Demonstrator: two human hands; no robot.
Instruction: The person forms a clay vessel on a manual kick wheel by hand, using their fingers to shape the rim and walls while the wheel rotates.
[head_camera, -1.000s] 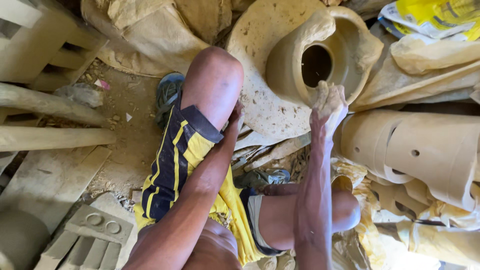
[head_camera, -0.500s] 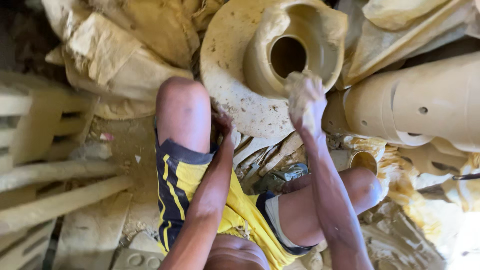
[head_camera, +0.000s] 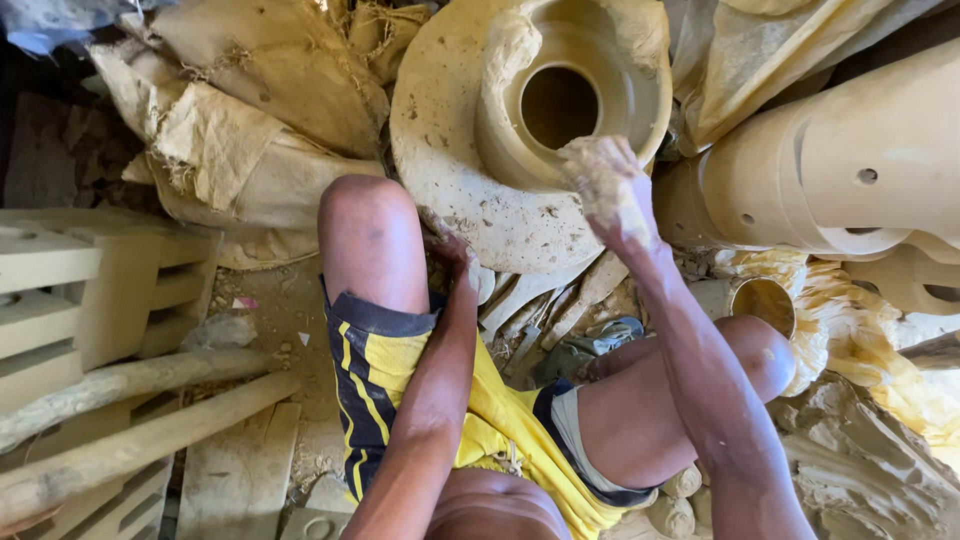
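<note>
A wet clay pot (head_camera: 575, 95) with a round dark opening stands on a clay-caked wheel disc (head_camera: 445, 150). My right hand (head_camera: 610, 190), coated in clay, is raised at the pot's near wall, fingers closed around a lump of wet clay. My left hand (head_camera: 450, 245) rests low by my left knee at the disc's near edge, partly hidden by the knee; its fingers look loosely curled. I sit in yellow and dark shorts with both knees spread around the wheel.
Large finished clay cylinders (head_camera: 850, 160) with holes lie at the right. Dusty sacks (head_camera: 230, 150) are piled at the upper left. Pale moulded blocks (head_camera: 90, 290) and wooden poles (head_camera: 130, 420) sit at the left. A small container (head_camera: 760, 300) stands beside my right knee.
The view has shifted so the wheel and pot sit more central. My right hand stays at the pot's near wall with the clay lump; my left hand remains by the knee.
</note>
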